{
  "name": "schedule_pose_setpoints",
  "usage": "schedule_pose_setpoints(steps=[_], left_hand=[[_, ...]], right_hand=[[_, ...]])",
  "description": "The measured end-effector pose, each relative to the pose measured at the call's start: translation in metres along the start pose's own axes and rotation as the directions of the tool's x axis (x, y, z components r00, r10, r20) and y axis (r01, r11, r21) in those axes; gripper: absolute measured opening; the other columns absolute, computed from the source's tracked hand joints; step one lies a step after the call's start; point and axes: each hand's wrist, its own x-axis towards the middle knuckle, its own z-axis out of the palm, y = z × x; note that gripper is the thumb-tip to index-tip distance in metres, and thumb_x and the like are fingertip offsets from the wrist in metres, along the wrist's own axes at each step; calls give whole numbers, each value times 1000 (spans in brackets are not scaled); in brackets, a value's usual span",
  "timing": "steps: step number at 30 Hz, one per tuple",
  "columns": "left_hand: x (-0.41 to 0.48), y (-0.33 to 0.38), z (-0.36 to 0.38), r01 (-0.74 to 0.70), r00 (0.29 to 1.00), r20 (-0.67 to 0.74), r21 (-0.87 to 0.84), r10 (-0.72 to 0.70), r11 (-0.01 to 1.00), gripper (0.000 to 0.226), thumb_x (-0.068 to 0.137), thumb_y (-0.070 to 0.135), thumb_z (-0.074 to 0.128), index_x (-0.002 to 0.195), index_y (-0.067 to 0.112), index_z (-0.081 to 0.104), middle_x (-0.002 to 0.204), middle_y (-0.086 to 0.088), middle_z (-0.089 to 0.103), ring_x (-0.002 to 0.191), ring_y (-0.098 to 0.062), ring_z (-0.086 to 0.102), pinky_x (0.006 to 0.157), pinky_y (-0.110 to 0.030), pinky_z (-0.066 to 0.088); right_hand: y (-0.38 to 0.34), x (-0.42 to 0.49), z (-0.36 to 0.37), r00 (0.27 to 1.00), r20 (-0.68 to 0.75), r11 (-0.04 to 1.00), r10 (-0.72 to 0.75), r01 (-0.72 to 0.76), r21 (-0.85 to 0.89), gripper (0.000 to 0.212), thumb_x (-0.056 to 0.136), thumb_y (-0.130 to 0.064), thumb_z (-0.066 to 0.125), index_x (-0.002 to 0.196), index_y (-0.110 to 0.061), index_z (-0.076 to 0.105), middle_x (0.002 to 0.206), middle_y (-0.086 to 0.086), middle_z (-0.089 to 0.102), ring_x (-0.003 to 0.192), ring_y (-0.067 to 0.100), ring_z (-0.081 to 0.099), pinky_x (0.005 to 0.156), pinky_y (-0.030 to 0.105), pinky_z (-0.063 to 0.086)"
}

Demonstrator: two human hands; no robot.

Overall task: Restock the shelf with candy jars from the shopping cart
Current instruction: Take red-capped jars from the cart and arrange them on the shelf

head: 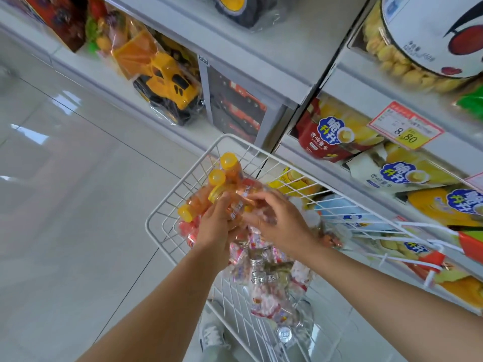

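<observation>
Candy jars [234, 176] | left hand [217, 226] fingers grasping them | right hand [283, 226] fingers curled over them | above cart [226, 136]

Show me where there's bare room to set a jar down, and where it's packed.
Bare room: the white shelf in front of the wheeled toy, left of the big cookie tub. Crowded: the cart, piled with jars under the left hand and right hand; chip bags fill their shelves; the yellow truck and a dark box fill the lower toy shelf.

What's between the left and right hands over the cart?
Head view: yellow-capped orange candy jars, gripped by the left hand and by the right hand with curled fingers, above the cart.
</observation>
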Motion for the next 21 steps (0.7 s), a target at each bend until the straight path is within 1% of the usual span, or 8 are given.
schedule_pose_setpoints(steps=[1,3,5,10,13,16,19,21], left_hand=[[2,0,-3,-17,999,-27,-7,16,1000,38,94,38,57,121,12,61,99,-9,70,76,-19,71,67,-34,58],[6,-1,-11,-25,998,-57,-19,24,1000,37,92,39,60,122,17,59,116,-10,67,89,-25,71,79,-43,58],[7,-3,-18,-22,998,-67,-14,21,1000,36,92,38,61,122,19,58,123,-10,64,97,-29,69,87,-48,55],[8,-3,-28,-30,998,-47,-6,30,1000,35,93,35,59,124,18,55,124,-12,63,97,-29,69,84,-45,56],[8,-2,-31,-42,998,-38,15,42,999,37,93,35,58,126,18,54,120,-10,65,98,-28,68,90,-48,54],[2,1,-30,-53,998,-33,38,54,998,36,94,35,57,126,19,54,119,-10,65,99,-29,67,91,-49,53],[-10,8,-25,-55,998,-22,60,57,997,32,95,34,56,122,17,56,118,-12,66,99,-30,67,90,-49,54],[-23,16,-17,-71,997,12,74,71,995,32,94,36,54,120,18,59,118,-10,66,101,-29,67,86,-45,56]], right_hand=[[2,8,2,999,-38,998,-27,24,-60,36,91,-40,61,122,-21,57,118,-10,54,109,2,53,93,26,48],[6,24,6,995,-75,962,-71,48,-270,35,94,-32,57,126,-18,54,126,-4,53,117,11,49,99,33,43],[14,36,14,999,-11,891,-45,35,-453,44,95,-35,55,134,-15,48,132,1,50,122,18,45,102,33,40],[32,46,30,995,28,759,100,-58,-648,45,96,-36,55,132,-13,43,122,9,53,109,26,54,86,39,48],[26,43,28,994,-2,813,112,-93,-575,46,93,-44,56,124,-11,46,112,8,55,97,25,56,77,34,44],[10,31,18,980,-26,910,197,-193,-367,47,87,-51,63,114,-17,44,98,-2,56,80,15,55,60,25,40],[-12,14,3,966,-10,961,258,-258,-102,45,81,-44,72,106,-22,43,91,-11,57,77,6,56,60,18,42],[-30,2,-9,964,5,963,266,-266,34,49,80,-44,74,113,-23,45,96,-14,56,81,-2,56,61,10,42]])
